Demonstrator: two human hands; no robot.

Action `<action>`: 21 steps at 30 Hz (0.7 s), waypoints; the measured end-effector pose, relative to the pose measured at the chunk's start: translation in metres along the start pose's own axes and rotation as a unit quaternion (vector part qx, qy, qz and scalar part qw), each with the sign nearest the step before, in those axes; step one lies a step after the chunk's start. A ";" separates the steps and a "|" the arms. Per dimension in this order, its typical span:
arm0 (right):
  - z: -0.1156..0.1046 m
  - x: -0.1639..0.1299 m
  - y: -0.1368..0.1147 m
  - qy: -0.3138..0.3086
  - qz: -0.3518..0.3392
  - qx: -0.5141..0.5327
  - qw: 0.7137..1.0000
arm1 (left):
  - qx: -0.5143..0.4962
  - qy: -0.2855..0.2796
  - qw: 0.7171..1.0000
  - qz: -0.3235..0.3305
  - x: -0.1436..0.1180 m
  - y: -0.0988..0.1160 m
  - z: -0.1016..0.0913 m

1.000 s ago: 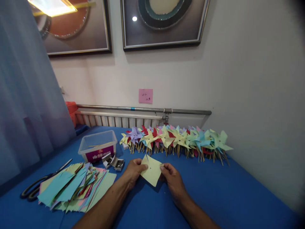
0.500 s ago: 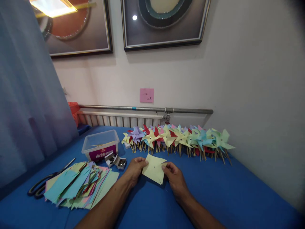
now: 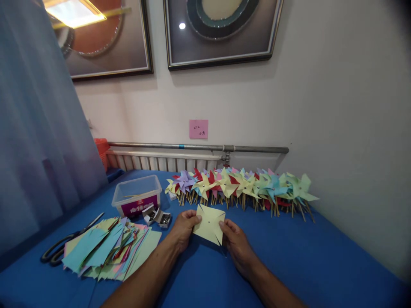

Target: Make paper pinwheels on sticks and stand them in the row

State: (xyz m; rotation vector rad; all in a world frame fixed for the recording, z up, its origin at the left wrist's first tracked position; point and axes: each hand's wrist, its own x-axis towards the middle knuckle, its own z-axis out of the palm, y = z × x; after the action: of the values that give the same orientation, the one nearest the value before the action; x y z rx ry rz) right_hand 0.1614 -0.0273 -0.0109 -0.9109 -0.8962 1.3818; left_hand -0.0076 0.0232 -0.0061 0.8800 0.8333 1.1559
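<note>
A pale yellow paper square, slit in from its corners and with a small dark dot at its centre, is held up over the blue table. My left hand pinches its left edge between thumb and fingers. On the opposite edge, my right hand grips the paper the same way, thumb on top. Behind the square stand finished paper pinwheels on sticks, in several colours. Left of my left hand lie two small opened boxes of metal pins and a spread pile of coloured paper pieces.
A clear plastic tub with thin sticks inside stands behind the pin boxes. Dark-handled scissors lie at the left, beside the paper. Along the wall runs a pipe above a radiator, and a blue curtain hangs at left.
The yellow square has turned slightly and lies a bit higher between my hands. Both hands keep their hold; the whole view has shifted a little.
</note>
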 end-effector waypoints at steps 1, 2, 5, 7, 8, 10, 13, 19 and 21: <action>0.002 -0.002 -0.002 -0.013 0.005 0.012 1.000 | 0.000 -0.001 1.000 -0.002 -0.001 0.000 0.001; 0.004 -0.003 -0.003 -0.024 0.007 0.022 0.999 | 0.002 0.000 1.000 -0.003 -0.002 -0.001 0.003; 0.007 -0.006 -0.004 -0.038 0.008 0.033 0.999 | 0.016 0.004 1.000 -0.002 -0.005 -0.002 0.007; 0.006 -0.005 -0.002 -0.037 0.008 0.027 0.999 | 0.028 0.004 1.000 -0.002 -0.007 -0.003 0.009; 0.005 -0.005 0.000 -0.032 0.007 0.022 0.999 | 0.034 0.003 0.999 -0.001 -0.007 -0.003 0.011; 0.003 -0.003 0.003 -0.012 0.005 0.011 1.000 | 0.043 0.010 0.999 0.004 -0.008 -0.003 0.012; 0.000 -0.001 0.008 0.022 0.002 -0.001 1.000 | 0.053 0.033 0.998 0.023 -0.009 0.000 0.013; -0.002 0.002 0.012 0.023 -0.003 -0.016 1.000 | 0.091 0.059 0.992 0.066 -0.008 0.002 0.012; -0.002 0.001 0.011 0.017 0.001 -0.021 1.000 | 0.094 0.066 0.991 0.069 -0.007 0.001 0.012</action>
State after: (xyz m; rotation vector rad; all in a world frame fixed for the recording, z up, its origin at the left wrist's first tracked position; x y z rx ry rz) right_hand 0.1587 -0.0261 -0.0214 -0.9639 -0.9022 1.3497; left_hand 0.0010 0.0146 0.0007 1.0380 1.0146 1.2811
